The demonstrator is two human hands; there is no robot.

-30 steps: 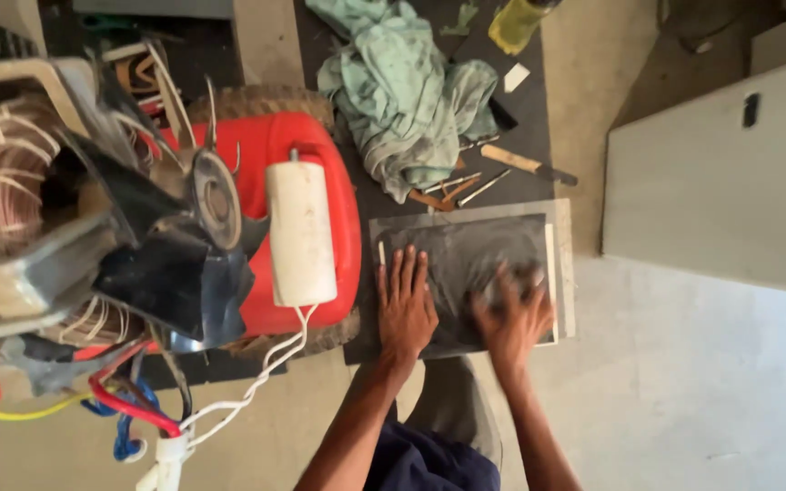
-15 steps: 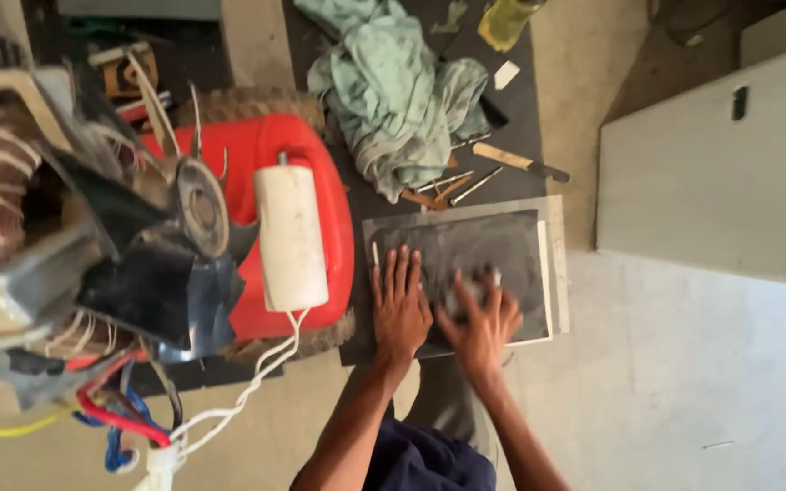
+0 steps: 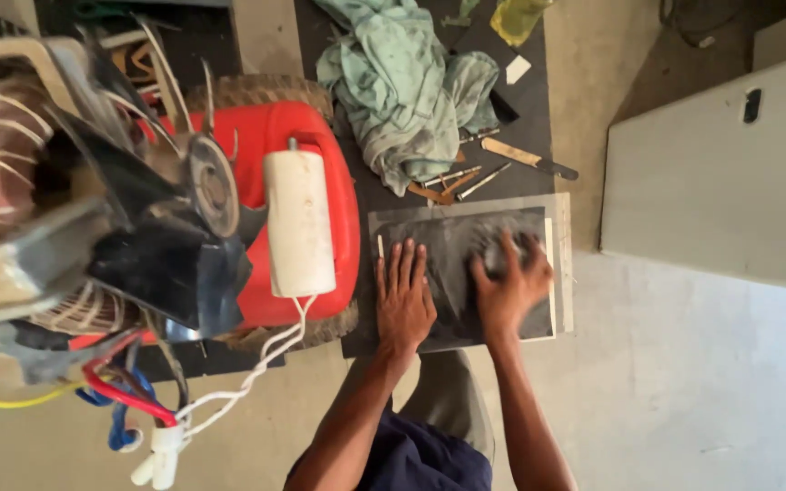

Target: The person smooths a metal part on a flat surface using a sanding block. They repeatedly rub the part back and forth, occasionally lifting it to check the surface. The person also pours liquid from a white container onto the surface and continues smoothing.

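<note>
Since the earlier frame the right hand (image 3: 508, 284) has shifted right across the dark sheet (image 3: 452, 255); the left hand (image 3: 404, 300) is unchanged. Both lie flat, palms down, fingers apart, gripping nothing. The sheet rests on a board (image 3: 560, 264), beside the red housing (image 3: 343, 209).

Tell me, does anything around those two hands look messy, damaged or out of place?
Yes. A crumpled green cloth lies heaped above the dark sheet that the left hand and right hand press flat. Small tools lie scattered beside it. At left, loose coloured wires dangle from a stripped-down fan motor.
</note>
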